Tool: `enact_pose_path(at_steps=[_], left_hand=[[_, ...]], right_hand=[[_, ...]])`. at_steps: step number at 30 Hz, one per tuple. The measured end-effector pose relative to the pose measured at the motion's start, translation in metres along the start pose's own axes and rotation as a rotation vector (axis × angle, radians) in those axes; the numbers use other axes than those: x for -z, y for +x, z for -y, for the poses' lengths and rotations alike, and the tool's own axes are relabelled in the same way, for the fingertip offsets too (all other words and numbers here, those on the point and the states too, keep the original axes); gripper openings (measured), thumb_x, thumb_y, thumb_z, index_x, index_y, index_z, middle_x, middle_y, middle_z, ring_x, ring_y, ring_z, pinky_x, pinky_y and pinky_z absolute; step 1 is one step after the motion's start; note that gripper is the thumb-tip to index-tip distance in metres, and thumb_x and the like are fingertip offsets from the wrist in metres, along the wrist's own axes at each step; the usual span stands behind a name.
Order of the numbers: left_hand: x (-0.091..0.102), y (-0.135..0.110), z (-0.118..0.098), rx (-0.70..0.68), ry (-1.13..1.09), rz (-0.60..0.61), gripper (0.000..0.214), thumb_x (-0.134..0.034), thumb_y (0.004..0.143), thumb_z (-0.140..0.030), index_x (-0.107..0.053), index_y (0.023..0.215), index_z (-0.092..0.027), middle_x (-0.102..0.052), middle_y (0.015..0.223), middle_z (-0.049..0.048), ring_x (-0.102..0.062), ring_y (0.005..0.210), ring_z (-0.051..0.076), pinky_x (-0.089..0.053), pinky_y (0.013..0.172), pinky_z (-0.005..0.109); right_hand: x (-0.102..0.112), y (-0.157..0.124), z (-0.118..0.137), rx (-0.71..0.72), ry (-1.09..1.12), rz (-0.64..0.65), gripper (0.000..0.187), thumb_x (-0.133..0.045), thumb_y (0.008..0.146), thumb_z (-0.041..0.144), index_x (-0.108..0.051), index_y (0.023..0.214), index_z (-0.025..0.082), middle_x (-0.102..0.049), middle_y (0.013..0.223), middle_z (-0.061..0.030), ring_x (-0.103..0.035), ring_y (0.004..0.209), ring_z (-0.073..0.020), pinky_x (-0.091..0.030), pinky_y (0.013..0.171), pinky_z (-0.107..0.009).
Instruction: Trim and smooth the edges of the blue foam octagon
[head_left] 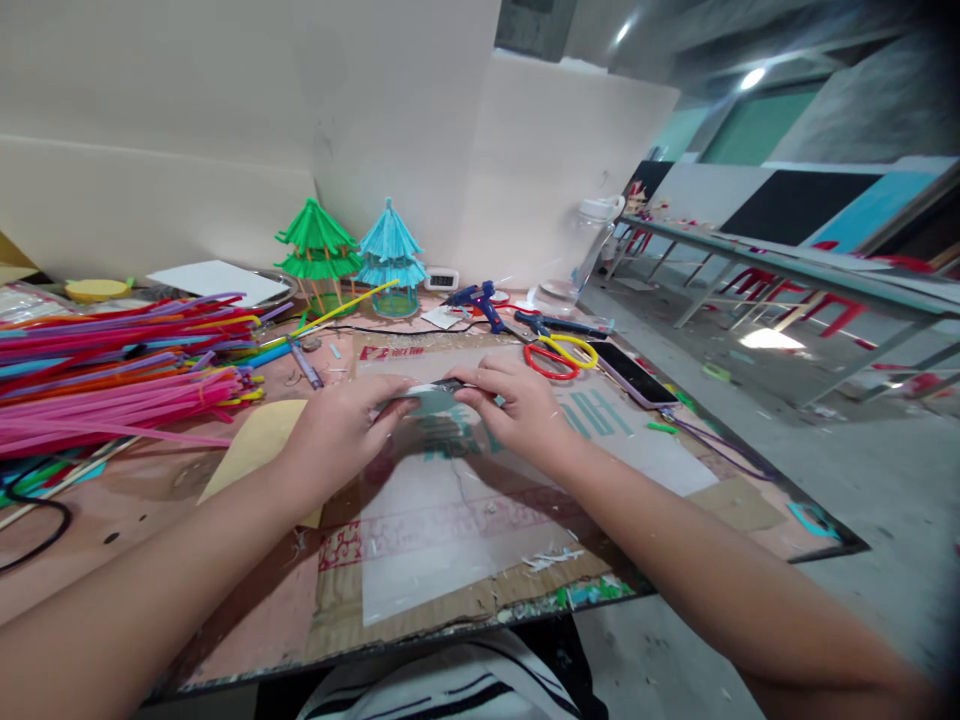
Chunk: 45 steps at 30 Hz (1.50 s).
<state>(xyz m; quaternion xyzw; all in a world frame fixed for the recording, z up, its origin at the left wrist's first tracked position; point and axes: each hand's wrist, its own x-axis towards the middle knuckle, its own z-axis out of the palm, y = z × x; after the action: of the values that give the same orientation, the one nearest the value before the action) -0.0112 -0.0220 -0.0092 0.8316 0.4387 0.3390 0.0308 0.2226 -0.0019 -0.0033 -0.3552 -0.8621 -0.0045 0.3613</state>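
Above the middle of the worktable, my left hand (pixel 351 425) and my right hand (pixel 510 400) meet at a small thin strip (pixel 431 388). The strip looks pale toward the left and dark toward the right; its exact kind is too small to tell. Thumb and fingers of each hand pinch one end. Beneath them lies a translucent plastic sheet (pixel 420 560) with green and red print, on cardboard. Just beyond my right hand are scissors (pixel 559 355) with red and yellow handles. A yellow paper piece (pixel 259 440) lies beside my left hand.
Bundles of coloured pipe cleaners (pixel 127 370) fill the left side. A green pagoda model (pixel 315 255) and a blue one (pixel 390 255) stand at the back. A blue glue gun (pixel 480 300), a phone (pixel 634 375) and a clear bottle (pixel 592 245) are to the right.
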Motion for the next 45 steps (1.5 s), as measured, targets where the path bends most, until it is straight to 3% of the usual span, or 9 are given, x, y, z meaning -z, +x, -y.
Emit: enact_pose_path(at_steps=[12, 25, 35, 41, 45], left_hand=[[0.001, 0.003, -0.003, 0.079, -0.075, 0.018, 0.026, -0.051, 0.094, -0.037, -0.071, 0.101, -0.022, -0.075, 0.095, 0.0042, -0.067, 0.083, 0.02, -0.049, 0.072, 0.028], [0.001, 0.001, -0.002, -0.025, 0.022, 0.02, 0.025, -0.052, 0.094, -0.028, -0.07, 0.109, -0.02, -0.076, 0.1, 0.0059, -0.07, 0.087, 0.021, -0.051, 0.077, 0.03], [0.002, 0.001, -0.005, 0.007, 0.017, 0.036, 0.026, -0.051, 0.094, -0.029, -0.071, 0.108, -0.021, -0.076, 0.099, 0.0059, -0.07, 0.086, 0.021, -0.052, 0.079, 0.03], [0.001, 0.004, -0.004, 0.083, -0.096, 0.037, 0.024, -0.052, 0.093, -0.032, -0.07, 0.107, -0.021, -0.075, 0.098, 0.0042, -0.068, 0.085, 0.02, -0.051, 0.078, 0.031], [-0.002, 0.005, -0.003, 0.187, -0.316, 0.024, 0.024, -0.055, 0.092, -0.035, -0.065, 0.109, -0.022, -0.073, 0.102, 0.0036, -0.068, 0.085, 0.02, -0.052, 0.074, 0.031]], right_hand=[[0.0, 0.001, -0.003, -0.107, 0.094, -0.043, 0.031, -0.052, 0.097, 0.039, -0.071, 0.112, 0.021, -0.063, 0.079, -0.0035, -0.057, 0.072, -0.0161, -0.042, 0.066, -0.028], [0.001, 0.0, 0.007, -0.048, 0.009, 0.044, 0.03, -0.052, 0.097, 0.038, -0.072, 0.111, 0.02, -0.061, 0.076, -0.0029, -0.054, 0.072, -0.0154, -0.037, 0.065, -0.027], [-0.001, 0.0, 0.005, -0.005, 0.002, 0.032, 0.032, -0.051, 0.098, 0.04, -0.073, 0.111, 0.021, -0.06, 0.075, -0.0031, -0.053, 0.07, -0.0154, -0.037, 0.064, -0.027], [-0.004, 0.001, -0.001, -0.132, 0.132, -0.055, 0.03, -0.052, 0.096, 0.04, -0.071, 0.111, 0.021, -0.067, 0.083, -0.0046, -0.059, 0.075, -0.0169, -0.043, 0.068, -0.028], [-0.004, 0.004, -0.004, -0.275, 0.254, -0.076, 0.03, -0.062, 0.088, 0.037, -0.069, 0.11, 0.018, -0.07, 0.086, -0.0052, -0.06, 0.071, -0.0161, -0.046, 0.065, -0.028]])
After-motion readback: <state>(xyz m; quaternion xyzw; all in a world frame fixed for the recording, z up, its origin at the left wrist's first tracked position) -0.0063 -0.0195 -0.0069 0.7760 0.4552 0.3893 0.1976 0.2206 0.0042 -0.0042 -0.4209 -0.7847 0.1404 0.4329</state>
